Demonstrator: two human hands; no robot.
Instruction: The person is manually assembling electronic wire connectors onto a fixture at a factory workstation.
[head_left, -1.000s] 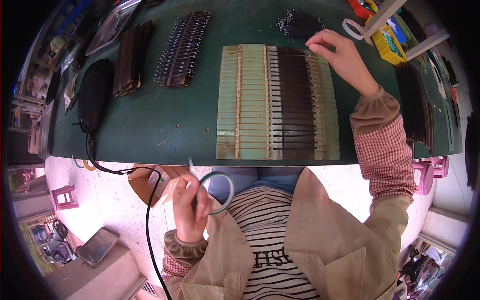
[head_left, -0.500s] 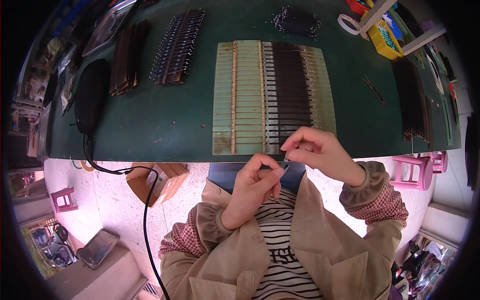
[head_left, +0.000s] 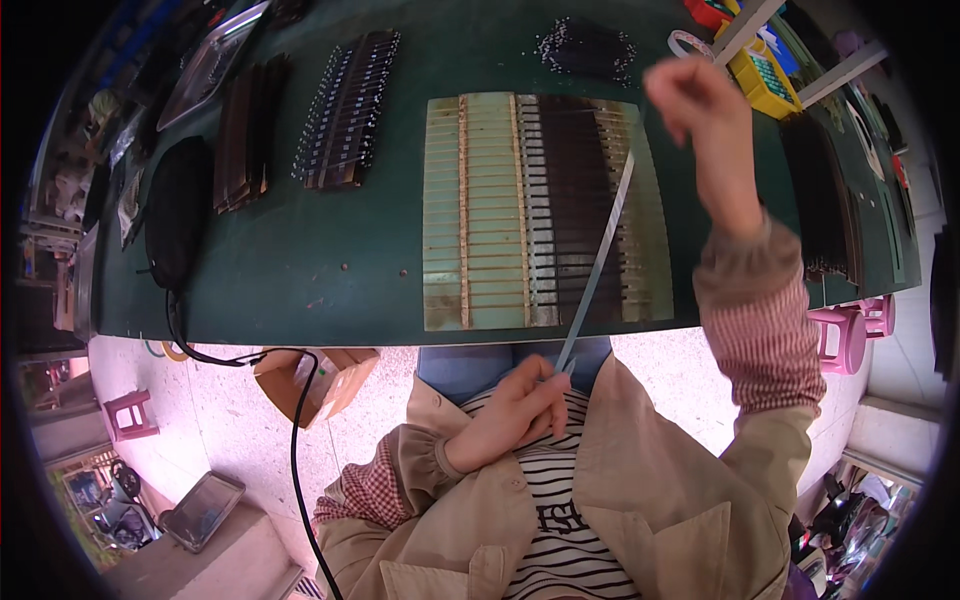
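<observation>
A narrow translucent strip, looking like clear tape, stretches taut and slanting between my hands. My left hand, close to my striped shirt below the table edge, pinches its lower end. Raised over the table's right side, my right hand is curled at the upper end, slightly blurred. Beneath the strip lies a pale green slotted board. A row of dark thin pieces sits side by side in its right half, their ends in the slots.
Left on the green table are a bundle of dark wires, brown strips, a black pouch with a cable and a metal tray. At the far right stand a tape roll, a yellow bin and dark strips.
My right hand has swung up and away to the right from beside my left hand, drawing the strip out long. My left hand has dropped slightly toward my body.
</observation>
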